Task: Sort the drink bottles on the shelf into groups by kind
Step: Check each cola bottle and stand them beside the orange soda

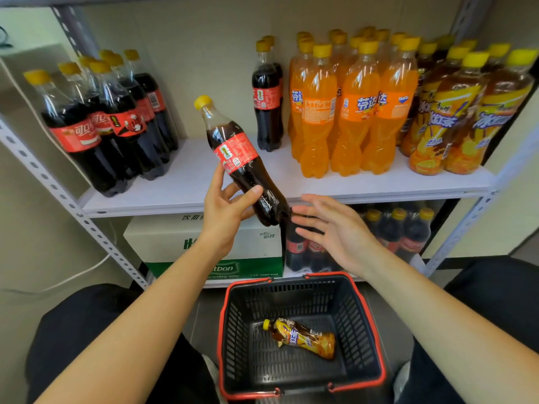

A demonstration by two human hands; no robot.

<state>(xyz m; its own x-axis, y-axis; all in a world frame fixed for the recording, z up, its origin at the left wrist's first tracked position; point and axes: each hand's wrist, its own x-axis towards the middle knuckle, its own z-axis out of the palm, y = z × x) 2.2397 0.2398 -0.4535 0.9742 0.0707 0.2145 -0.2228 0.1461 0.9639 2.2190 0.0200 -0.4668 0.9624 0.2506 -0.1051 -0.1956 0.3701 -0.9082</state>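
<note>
Your left hand [226,211] grasps the cola bottle [242,161] low on its body, frame centre, tilted before the shelf [186,182]; your right hand [329,228] is released. Judged full, rigid, weighty, slick: grip the waist.

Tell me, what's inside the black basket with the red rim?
One iced tea bottle lies on its side on the basket floor, yellow cap pointing left. Nothing else shows inside, though the near wall hides a thin strip of the floor.

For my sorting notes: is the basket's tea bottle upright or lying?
Lying: the tea bottle rests sideways on the basket floor.
</note>
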